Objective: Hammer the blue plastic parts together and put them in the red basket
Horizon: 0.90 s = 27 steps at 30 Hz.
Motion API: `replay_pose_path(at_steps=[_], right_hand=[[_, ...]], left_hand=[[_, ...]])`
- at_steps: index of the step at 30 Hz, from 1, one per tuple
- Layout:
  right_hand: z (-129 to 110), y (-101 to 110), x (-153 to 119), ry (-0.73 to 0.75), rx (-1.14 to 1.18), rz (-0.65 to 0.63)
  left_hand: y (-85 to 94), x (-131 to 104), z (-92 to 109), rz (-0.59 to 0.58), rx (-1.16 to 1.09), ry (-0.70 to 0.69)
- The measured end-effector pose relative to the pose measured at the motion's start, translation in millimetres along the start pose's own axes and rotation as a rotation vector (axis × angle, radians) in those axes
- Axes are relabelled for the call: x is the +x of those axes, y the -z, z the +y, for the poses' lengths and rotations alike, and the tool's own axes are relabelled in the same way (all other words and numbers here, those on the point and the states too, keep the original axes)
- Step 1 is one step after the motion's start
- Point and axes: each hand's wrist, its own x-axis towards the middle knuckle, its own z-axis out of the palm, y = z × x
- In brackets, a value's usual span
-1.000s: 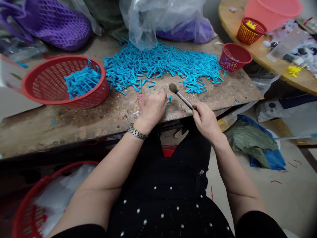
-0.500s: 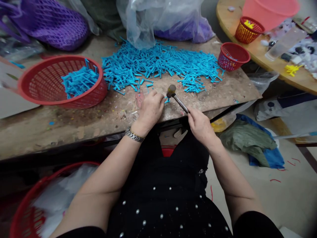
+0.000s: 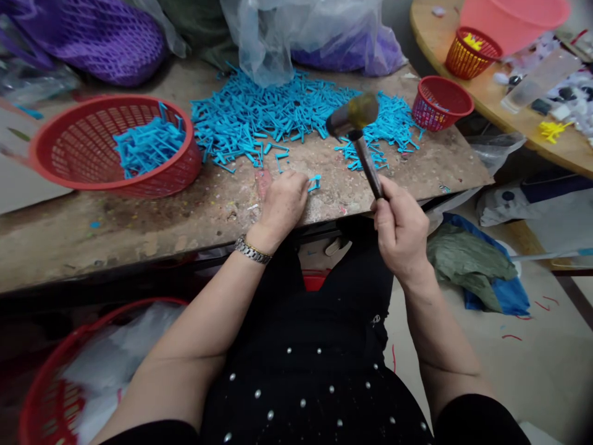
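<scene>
Above the right hand (image 3: 401, 225) the hammer (image 3: 354, 120) is now raised high, its head up over the blue pile, while half a second ago the head was low, just beside the small blue piece (image 3: 315, 182) on the worktop (image 3: 185, 216). The right hand is closed as a fist around the lower end of the dark thin handle, and the handle stands nearly upright, tilted a little to the left. The hammer head is a short cylinder, dull metal with a yellowish face, and it looks blurred. The left hand (image 3: 283, 204) has stayed at the same place; it rests on the worktop with fingers curled narrow, and its fingertips pinch or touch the small blue piece at its right side; I cannot tell which. Beyond both hands lies a wide pile of blue plastic parts (image 3: 278, 117), thin and stick-like. To the left of the left hand stands a red basket (image 3: 69, 161) of lattice plastic with more blue parts inside. The worktop is rough, brown and stained.
</scene>
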Motion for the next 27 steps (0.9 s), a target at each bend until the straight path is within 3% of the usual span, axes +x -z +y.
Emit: replay_pose_path(at_steps=[4, 7, 9, 17, 21, 27], right_hand=[[7, -17, -5, 0.003, -0.011, 0.020], [23, -35, -5, -0.007, -0.059, -0.189], [31, -41, -4, -0.048, -0.106, -0.236], [34, -40, -1, -0.026, -0.167, -0.152], [33, -43, 7, -0.057, -0.317, -0.162], [37, -44, 13, 0.007, -0.481, -0.210]], left_hand=[[2.1, 0, 1, -0.011, -0.004, 0.006], [3.7, 0, 3, -0.016, 0.023, 0.019], [3.2, 0, 3, -0.015, 0.030, 0.019], [0.8, 0, 0, 0.020, -0.010, 0.003], [11.6, -5, 0, 0.002, -0.045, 0.003], [44.2, -12, -7, 0.095, -0.067, 0.065]])
